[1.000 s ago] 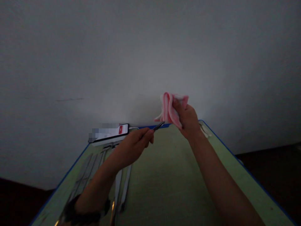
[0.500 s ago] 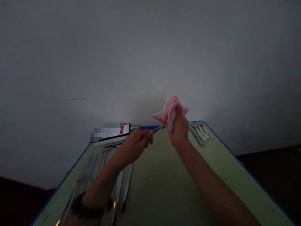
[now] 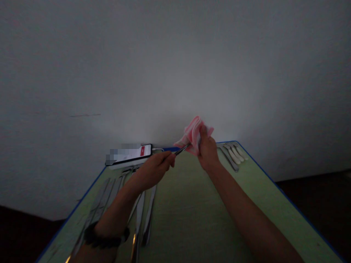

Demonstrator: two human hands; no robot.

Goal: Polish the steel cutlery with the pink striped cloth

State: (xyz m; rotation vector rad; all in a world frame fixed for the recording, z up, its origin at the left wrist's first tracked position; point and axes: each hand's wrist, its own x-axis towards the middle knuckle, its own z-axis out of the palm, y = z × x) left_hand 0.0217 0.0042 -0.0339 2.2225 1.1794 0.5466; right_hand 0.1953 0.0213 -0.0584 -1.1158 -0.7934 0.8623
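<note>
My left hand [image 3: 161,162] is closed around one end of a slim piece of metal cutlery [image 3: 181,149]. Its far end disappears into a folded pink and white cloth [image 3: 194,133], so I cannot tell whether it is a fork, spoon or knife. The cloth is gripped in my right hand [image 3: 208,149], thumb pressed on its folds, and bunched about the cutlery's hidden end. Both hands are raised over the far part of the green table [image 3: 186,212].
Several knives and other long metal cutlery [image 3: 149,215] lie on the left, partly under my left forearm. A phone [image 3: 131,155] with a white cable rests at the back left. Several spoons or forks [image 3: 233,153] lie at the back right. Behind rises a grey wall [image 3: 175,65].
The cloth and my right hand have shifted slightly left and down along the cutlery. My left hand has moved a little to the left, still gripping it.
</note>
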